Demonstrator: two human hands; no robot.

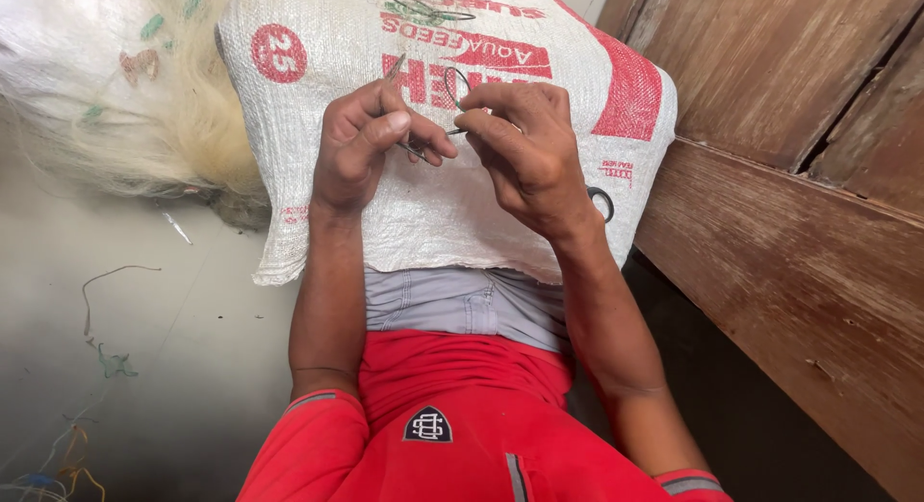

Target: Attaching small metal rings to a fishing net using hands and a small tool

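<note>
Pinching a thin metal needle (423, 141), both hands (443, 141) close narrowly above the woven sack (318, 175).

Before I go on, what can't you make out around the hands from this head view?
- Thin dark cord: too fine to trace; the left hand and right hand cover parts of it.
- Slim tool in the left hand: mostly hidden by the fingers.
- Woven sack: top cut by the frame.
- Pale netting: blurred.

a heap of pale fishing net (125, 88) lies on the grey floor (183, 358), which is the landmark here. loose coloured thread scraps (106, 362) lie on the floor too. brown wooden boards (799, 223) rise along its far side.
</note>
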